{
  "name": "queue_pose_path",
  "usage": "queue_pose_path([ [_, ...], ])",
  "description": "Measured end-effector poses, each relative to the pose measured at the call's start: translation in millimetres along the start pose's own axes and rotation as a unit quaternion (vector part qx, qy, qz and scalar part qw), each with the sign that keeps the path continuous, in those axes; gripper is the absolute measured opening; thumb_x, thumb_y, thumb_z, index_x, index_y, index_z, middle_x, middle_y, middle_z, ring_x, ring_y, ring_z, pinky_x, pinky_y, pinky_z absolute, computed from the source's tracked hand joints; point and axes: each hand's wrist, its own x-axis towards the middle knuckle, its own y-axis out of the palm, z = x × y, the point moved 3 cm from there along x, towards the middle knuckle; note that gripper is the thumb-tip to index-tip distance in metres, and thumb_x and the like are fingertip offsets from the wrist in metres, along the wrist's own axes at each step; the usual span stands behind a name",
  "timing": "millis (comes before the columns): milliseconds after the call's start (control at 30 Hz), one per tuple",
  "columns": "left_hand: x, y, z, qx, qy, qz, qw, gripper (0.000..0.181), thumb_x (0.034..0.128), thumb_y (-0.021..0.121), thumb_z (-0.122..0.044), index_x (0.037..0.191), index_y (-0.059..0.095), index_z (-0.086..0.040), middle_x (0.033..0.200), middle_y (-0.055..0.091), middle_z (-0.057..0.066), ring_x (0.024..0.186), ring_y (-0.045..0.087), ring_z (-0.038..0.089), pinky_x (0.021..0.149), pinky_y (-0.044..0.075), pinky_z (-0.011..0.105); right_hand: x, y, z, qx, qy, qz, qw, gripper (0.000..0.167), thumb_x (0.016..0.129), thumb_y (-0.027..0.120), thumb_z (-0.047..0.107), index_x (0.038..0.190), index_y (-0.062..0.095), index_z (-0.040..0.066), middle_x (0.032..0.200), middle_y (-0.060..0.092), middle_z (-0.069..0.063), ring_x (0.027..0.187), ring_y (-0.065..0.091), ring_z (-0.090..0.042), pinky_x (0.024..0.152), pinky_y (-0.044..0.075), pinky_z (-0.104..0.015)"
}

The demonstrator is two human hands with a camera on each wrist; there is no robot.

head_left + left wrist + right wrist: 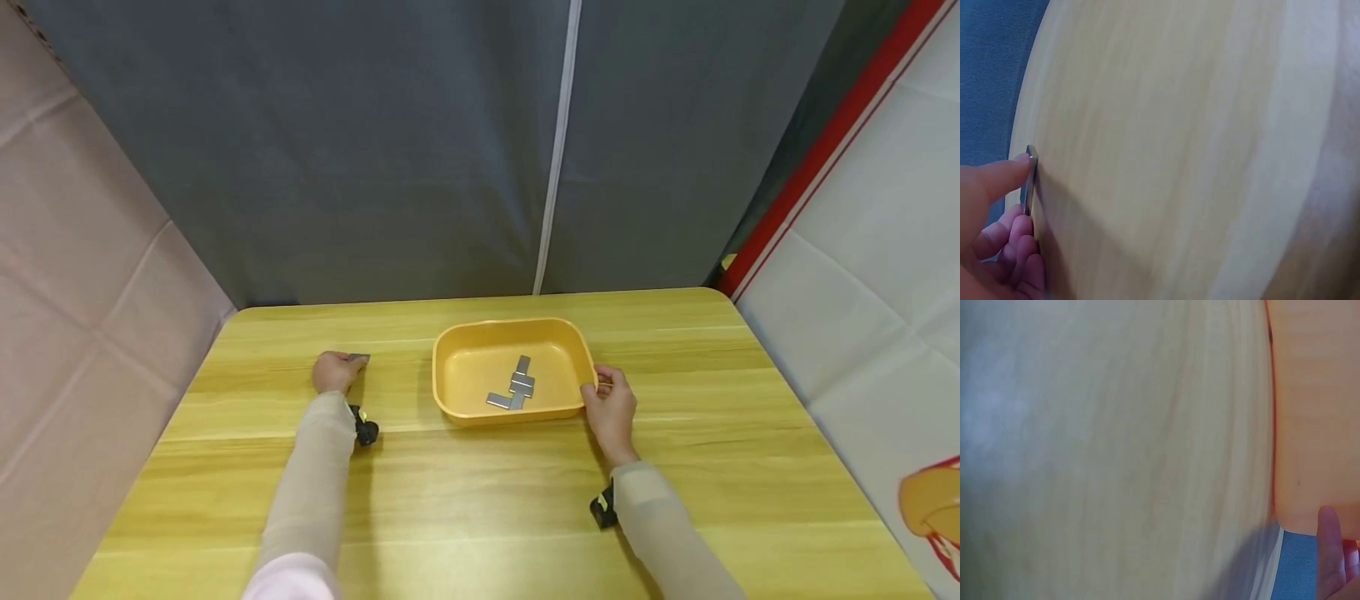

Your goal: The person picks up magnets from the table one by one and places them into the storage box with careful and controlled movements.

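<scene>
Between thumb and fingers, my left hand (334, 372) pinches a thin grey metal piece (360, 357) low over the left part of the table. In the left wrist view the metal piece (1030, 178) stands on edge, close to the wood. My right hand (611, 412) grips the right end of a yellow plastic tray (468, 411), thumb on the near side of the rim. Inside the tray lie several flat rectangular metal pieces (522, 383), some overlapping. The right wrist view shows the tray's outer wall (1316, 425) with my thumb against it.
The wood-grain table (465, 517) extends around both arms. A grey curtain (375, 167) hangs behind its far edge. Pale fabric walls (90, 317) stand at both sides, and the right one (885, 250) carries a red stripe.
</scene>
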Motion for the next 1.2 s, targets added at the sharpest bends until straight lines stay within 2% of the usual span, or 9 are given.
queue_pose_path([
  [200, 0.6, 0.1, 4.0, -0.009, 0.023, 0.022, 0.9995, 0.038, 0.0786, 0.065, -0.02, 0.102, 0.059, 0.009, 0.104, 0.057, 0.024, 0.094, 0.051, 0.036, 0.08, 0.041, 0.042, -0.3, -1, 1, 0.0, 0.003, 0.005, 1.0, 0.033, 0.074, 0.054, -0.002, 0.107, 0.054, -0.005, 0.095, 0.057, -0.021, 0.079, 0.056, -0.027, 0.058, 0.038, -0.008],
  [367, -0.4, 0.8, 5.7, -0.009, 0.032, 0.058, 0.9978, 0.039, 0.0789, 0.064, -0.019, 0.106, 0.058, 0.008, 0.107, 0.056, 0.024, 0.097, 0.051, 0.035, 0.083, 0.041, 0.041, -0.6, -1, 1, 0.001, 0.003, 0.001, 1.0, 0.033, 0.074, 0.054, -0.002, 0.107, 0.055, -0.005, 0.095, 0.058, -0.021, 0.079, 0.057, -0.027, 0.057, 0.038, -0.007],
  [500, -2.5, 2.1, 2.3, -0.009, 0.06, 0.08, 0.995, 0.037, 0.0776, 0.065, -0.015, 0.105, 0.058, 0.009, 0.099, 0.059, 0.022, 0.09, 0.053, 0.031, 0.076, 0.044, 0.036, 0.3, -2, 0, 0.002, 0.0, -0.005, 1.0, 0.032, 0.074, 0.054, -0.002, 0.106, 0.055, -0.005, 0.094, 0.058, -0.021, 0.079, 0.057, -0.027, 0.057, 0.038, -0.007],
  [633, -6.7, 2.9, -0.7, -0.012, 0.082, 0.088, 0.9927, 0.033, 0.0757, 0.066, -0.012, 0.101, 0.059, 0.009, 0.089, 0.059, 0.018, 0.079, 0.053, 0.025, 0.067, 0.043, 0.03, 0.8, -3, 0, -0.001, 0.002, -0.006, 1.0, 0.032, 0.074, 0.054, -0.002, 0.106, 0.055, -0.005, 0.094, 0.058, -0.021, 0.079, 0.057, -0.027, 0.058, 0.037, -0.006],
  [800, -9.7, 4.9, 3.1, -0.032, 0.081, 0.11, 0.9901, 0.035, 0.075, 0.067, -0.012, 0.103, 0.059, 0.006, 0.091, 0.057, 0.017, 0.08, 0.052, 0.025, 0.071, 0.043, 0.033, 0.8, -2, 1, 0.0, 0.001, -0.005, 1.0, 0.032, 0.074, 0.054, -0.002, 0.106, 0.055, -0.005, 0.094, 0.058, -0.021, 0.079, 0.057, -0.027, 0.058, 0.037, -0.007],
  [833, -9.5, 5.3, 4.6, -0.041, 0.093, 0.111, 0.9886, 0.034, 0.074, 0.069, -0.014, 0.101, 0.06, 0.006, 0.088, 0.058, 0.016, 0.077, 0.052, 0.024, 0.068, 0.043, 0.031, 0.8, -2, 1, 0.0, 0.0, -0.004, 1.0, 0.032, 0.074, 0.054, -0.002, 0.106, 0.055, -0.005, 0.094, 0.058, -0.021, 0.079, 0.057, -0.027, 0.058, 0.037, -0.007],
  [1033, -14.1, 7.6, 5.5, -0.04, 0.108, 0.121, 0.986, 0.034, 0.0748, 0.068, -0.013, 0.102, 0.06, 0.005, 0.089, 0.058, 0.017, 0.08, 0.054, 0.025, 0.071, 0.045, 0.034, 0.5, -2, 1, -0.001, 0.0, 0.0, 1.0, 0.031, 0.075, 0.054, -0.002, 0.106, 0.055, -0.005, 0.095, 0.057, -0.021, 0.079, 0.057, -0.027, 0.058, 0.037, -0.007],
  [1067, -16.0, 8.0, 4.2, -0.031, 0.1, 0.122, 0.987, 0.034, 0.0758, 0.067, -0.011, 0.105, 0.059, 0.006, 0.093, 0.058, 0.018, 0.083, 0.053, 0.027, 0.074, 0.044, 0.036, 0.3, -2, 1, -0.001, 0.0, 0.0, 1.0, 0.031, 0.075, 0.054, -0.002, 0.106, 0.055, -0.005, 0.095, 0.057, -0.021, 0.08, 0.057, -0.027, 0.058, 0.037, -0.007],
  [1200, -21.9, 9.2, -0.1, -0.017, 0.115, 0.129, 0.9848, 0.034, 0.0772, 0.066, -0.009, 0.106, 0.059, 0.007, 0.093, 0.058, 0.016, 0.083, 0.053, 0.025, 0.074, 0.044, 0.034, 0.0, -2, 1, -0.001, 0.0, 0.003, 1.0, 0.032, 0.075, 0.054, -0.001, 0.107, 0.054, -0.004, 0.095, 0.057, -0.021, 0.08, 0.057, -0.027, 0.058, 0.037, -0.007],
])
